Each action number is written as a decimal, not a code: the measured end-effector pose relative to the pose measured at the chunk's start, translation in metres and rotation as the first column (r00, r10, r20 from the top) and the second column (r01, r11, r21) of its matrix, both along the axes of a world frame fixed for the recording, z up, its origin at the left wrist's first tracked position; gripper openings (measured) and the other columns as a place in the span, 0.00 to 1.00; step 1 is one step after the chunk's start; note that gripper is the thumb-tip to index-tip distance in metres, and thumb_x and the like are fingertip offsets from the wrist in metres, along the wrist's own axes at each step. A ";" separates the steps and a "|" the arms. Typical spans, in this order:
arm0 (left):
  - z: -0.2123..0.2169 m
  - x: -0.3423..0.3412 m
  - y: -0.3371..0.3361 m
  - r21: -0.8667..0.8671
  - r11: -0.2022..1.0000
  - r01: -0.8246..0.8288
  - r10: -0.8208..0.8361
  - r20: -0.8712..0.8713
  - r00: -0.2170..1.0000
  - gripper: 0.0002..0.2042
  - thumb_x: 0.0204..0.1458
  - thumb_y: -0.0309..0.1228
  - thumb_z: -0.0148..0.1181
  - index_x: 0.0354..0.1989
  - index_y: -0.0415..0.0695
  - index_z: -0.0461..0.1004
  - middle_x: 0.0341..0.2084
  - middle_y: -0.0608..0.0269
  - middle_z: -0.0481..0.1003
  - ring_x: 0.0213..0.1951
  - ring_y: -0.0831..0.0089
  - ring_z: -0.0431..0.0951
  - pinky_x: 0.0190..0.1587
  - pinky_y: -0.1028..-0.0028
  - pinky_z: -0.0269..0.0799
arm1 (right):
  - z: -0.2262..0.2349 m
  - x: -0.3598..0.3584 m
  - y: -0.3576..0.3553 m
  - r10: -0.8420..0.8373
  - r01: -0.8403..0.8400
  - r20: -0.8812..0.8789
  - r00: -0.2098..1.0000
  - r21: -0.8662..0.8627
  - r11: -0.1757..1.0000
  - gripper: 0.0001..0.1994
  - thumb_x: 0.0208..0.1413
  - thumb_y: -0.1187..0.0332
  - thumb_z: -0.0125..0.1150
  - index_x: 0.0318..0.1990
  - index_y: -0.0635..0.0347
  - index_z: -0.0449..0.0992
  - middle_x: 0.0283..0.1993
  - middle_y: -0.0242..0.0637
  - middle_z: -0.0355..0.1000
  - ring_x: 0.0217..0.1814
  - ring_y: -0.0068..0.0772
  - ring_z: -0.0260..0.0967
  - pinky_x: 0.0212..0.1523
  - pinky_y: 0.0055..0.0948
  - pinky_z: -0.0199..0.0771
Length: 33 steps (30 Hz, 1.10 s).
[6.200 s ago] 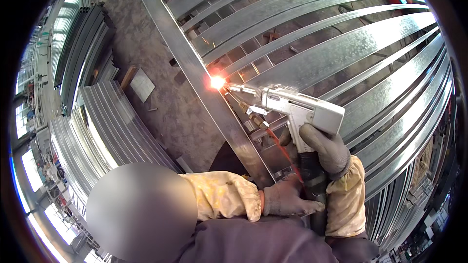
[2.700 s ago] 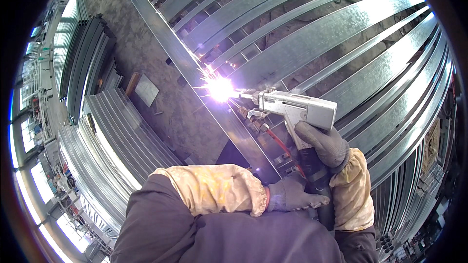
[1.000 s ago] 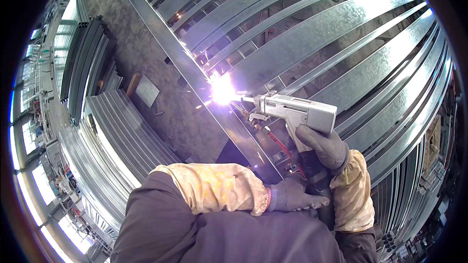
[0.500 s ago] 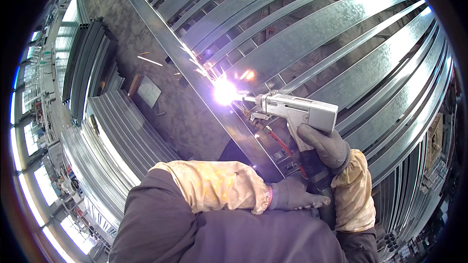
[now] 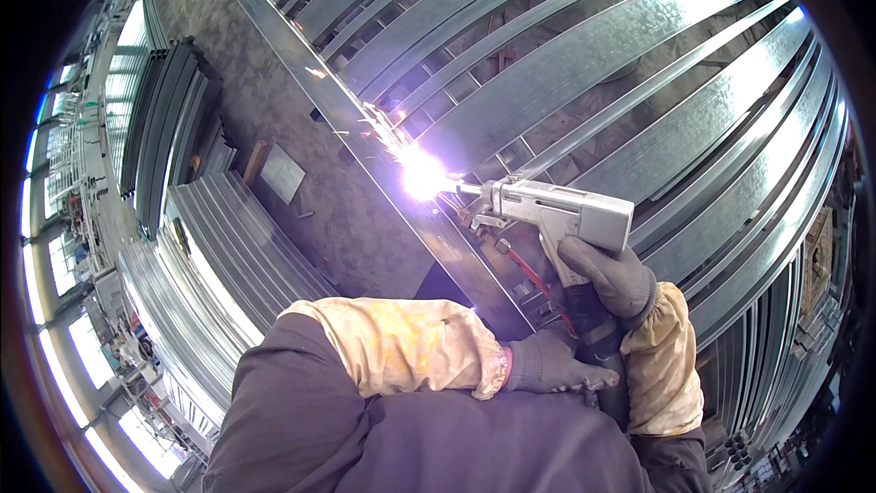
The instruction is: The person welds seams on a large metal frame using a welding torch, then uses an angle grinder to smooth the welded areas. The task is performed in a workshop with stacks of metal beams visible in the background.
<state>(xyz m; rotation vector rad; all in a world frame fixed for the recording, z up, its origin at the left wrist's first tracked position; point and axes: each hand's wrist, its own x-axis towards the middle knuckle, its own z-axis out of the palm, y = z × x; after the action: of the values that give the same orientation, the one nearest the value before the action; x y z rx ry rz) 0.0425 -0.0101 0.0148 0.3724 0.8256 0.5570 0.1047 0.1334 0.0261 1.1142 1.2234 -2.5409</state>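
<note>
The welding gun (image 5: 561,212) I held was a boxy, silver-grey pistol-shaped tool, its body lying nearly level with the slim nozzle pointing left. A bright white arc (image 5: 422,173) burned at the nozzle tip, right on the long galvanised steel channel (image 5: 365,128) that ran diagonally from upper left to lower right, and sparks scattered up along that channel. A red cable (thin, running beneath the gun's body) led down toward the dark grip.
</note>
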 end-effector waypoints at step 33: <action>-0.001 0.006 -0.001 -0.002 0.995 0.096 -0.096 -0.026 0.995 0.15 0.50 0.45 0.69 0.32 0.46 0.77 0.21 0.70 0.73 0.24 0.82 0.73 0.27 0.79 0.69 | -0.007 0.016 -0.007 -0.032 0.032 -0.005 0.999 0.014 0.999 0.21 0.61 0.61 0.60 0.56 0.64 0.70 0.44 0.34 0.73 0.45 0.24 0.69 0.46 0.26 0.70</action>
<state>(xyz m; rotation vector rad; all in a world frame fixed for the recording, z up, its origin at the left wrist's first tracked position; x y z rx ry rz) 0.0486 -0.0108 0.0135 0.4170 0.8284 0.4625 0.1210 0.1263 0.0189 1.1399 1.2365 -2.5634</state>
